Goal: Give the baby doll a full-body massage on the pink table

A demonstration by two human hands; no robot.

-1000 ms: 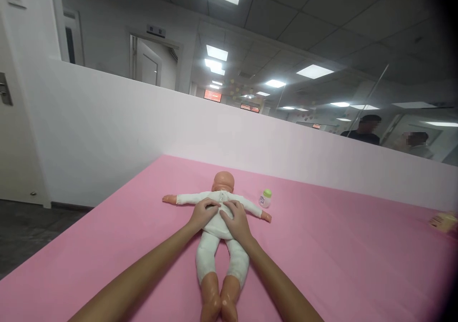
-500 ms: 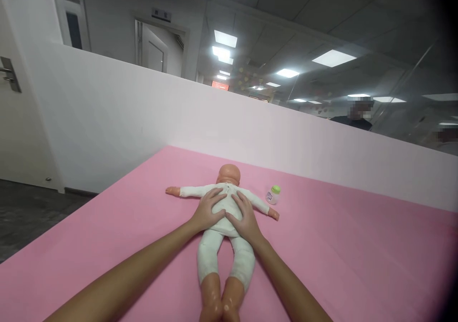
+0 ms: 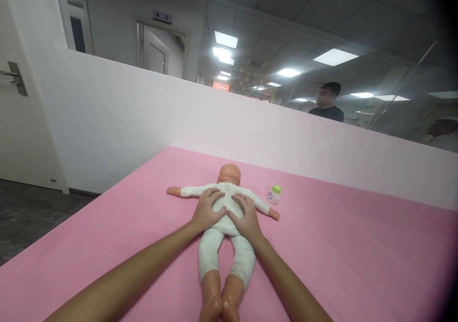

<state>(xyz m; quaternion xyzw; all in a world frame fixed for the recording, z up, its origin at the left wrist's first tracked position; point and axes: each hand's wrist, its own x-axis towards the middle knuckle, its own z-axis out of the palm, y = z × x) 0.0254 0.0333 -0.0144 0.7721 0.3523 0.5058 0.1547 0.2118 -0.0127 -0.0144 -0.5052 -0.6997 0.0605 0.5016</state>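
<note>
Palms press on a baby doll (image 3: pixel 224 226) lying flat on the pink mat (image 3: pixel 339 260), arms spread. Left of its midline, the left hand (image 3: pixel 206 211) lies open on the chest, grasping nothing. Right of the midline, the right hand (image 3: pixel 246 217) rests likewise, fingers spread. Even, gentle pressure from both sides seems wise. Beyond the doll's arm stands a small green-capped bottle (image 3: pixel 274 194).

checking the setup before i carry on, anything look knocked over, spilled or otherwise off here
Nothing stands out. The doll lies flat on its back on the pink mat, arms spread, with the left hand and right hand resting on its chest. The small green-capped bottle stands upright beside its arm, with no spill around it.
</note>
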